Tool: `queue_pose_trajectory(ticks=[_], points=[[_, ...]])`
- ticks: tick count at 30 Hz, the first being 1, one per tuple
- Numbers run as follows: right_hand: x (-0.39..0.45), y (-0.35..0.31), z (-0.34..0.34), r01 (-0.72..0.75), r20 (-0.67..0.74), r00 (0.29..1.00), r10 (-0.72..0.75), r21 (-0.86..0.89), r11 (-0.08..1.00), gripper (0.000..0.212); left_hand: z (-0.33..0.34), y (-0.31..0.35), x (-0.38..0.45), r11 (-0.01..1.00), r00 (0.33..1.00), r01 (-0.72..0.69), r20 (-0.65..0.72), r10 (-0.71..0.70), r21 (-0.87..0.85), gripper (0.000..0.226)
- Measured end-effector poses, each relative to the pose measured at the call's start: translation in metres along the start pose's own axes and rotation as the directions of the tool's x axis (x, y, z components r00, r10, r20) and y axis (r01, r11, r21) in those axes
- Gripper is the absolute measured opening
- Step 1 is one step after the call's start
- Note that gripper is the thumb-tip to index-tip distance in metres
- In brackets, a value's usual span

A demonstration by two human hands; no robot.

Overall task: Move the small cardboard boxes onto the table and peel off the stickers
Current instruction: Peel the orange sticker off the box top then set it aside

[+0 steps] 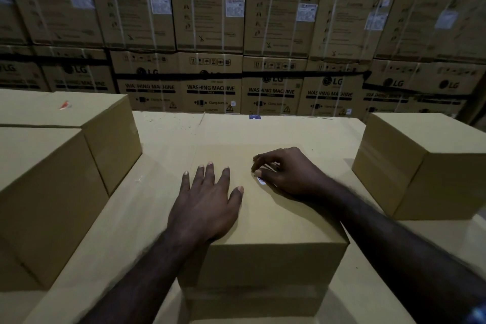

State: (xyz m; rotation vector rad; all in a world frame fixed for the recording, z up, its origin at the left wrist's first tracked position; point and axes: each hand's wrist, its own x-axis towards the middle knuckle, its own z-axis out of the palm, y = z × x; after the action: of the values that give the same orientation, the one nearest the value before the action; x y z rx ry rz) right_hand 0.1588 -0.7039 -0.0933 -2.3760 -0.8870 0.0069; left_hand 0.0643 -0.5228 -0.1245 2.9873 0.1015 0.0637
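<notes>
I see the small cardboard box (265,221) at near centre on the cardboard-covered counter (163,144). My left hand (207,202) lies flat on the box top, left half, fingers (207,173) spread and extended, holding nothing. My right hand (286,173) rests on the right half of the box top with its fingers curled; thumb and fingertips pinch at a white sticker (261,180), only a small corner of which shows below the hand. I cannot tell whether the sticker is lifted or still flat. Two more cardboard boxes (52,166) stand touching each other at left; another box (426,166) stands at right, apart from the centre one. Stacked washing machine cartons (210,8) fill the far background.
</notes>
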Motion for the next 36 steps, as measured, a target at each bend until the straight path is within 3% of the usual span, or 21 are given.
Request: queue_pose_trajectory(ticks=[7, 10, 12, 14, 19, 22, 28, 36], points=[[0.008, -0.005, 0.006, 0.016, -0.047, 0.999, -0.019, -0.066, 0.998, 0.015, 0.0, -0.001, -0.001, 1.0, 1.0, -0.003, -0.011, 0.003, -0.003, 0.066], [0.006, -0.004, 0.0, -0.015, -0.103, 0.994, 0.039, 0.226, 0.974, 0.012, -0.002, 0.0, -0.003, 1.0, 1.0, -0.004, 0.001, 0.004, -0.009, 0.066], [0.004, -0.005, -0.01, -0.003, -0.163, 0.982, 0.095, 0.488, 0.873, 0.016, -0.002, 0.0, -0.003, 1.0, 1.0, -0.005, 0.004, 0.005, -0.013, 0.066], [0.001, -0.006, -0.019, -0.002, -0.164, 0.979, 0.118, 0.574, 0.819, 0.019, -0.003, 0.0, -0.004, 1.0, 1.0, -0.005, 0.006, 0.005, -0.014, 0.066], [-0.011, -0.001, -0.018, -0.09, 0.069, 0.995, 0.066, 0.44, 0.893, 0.027, -0.004, 0.001, -0.004, 1.0, 1.0, 0.004, 0.012, -0.004, -0.005, 0.066], [-0.021, -0.001, -0.009, -0.121, 0.164, 0.984, 0.067, 0.346, 0.931, 0.019, -0.004, 0.002, -0.003, 1.0, 1.0, 0.013, 0.017, -0.013, 0.0, 0.066], [-0.036, 0.001, -0.01, -0.065, 0.177, 0.984, 0.023, 0.236, 0.97, 0.018, -0.005, 0.003, -0.005, 1.0, 1.0, 0.012, 0.017, -0.012, 0.001, 0.066], [-0.024, -0.012, -0.015, -0.15, 0.142, 0.983, 0.118, 0.243, 0.958, 0.018, -0.006, 0.003, -0.006, 1.0, 1.0, 0.005, 0.024, -0.004, -0.014, 0.065]])
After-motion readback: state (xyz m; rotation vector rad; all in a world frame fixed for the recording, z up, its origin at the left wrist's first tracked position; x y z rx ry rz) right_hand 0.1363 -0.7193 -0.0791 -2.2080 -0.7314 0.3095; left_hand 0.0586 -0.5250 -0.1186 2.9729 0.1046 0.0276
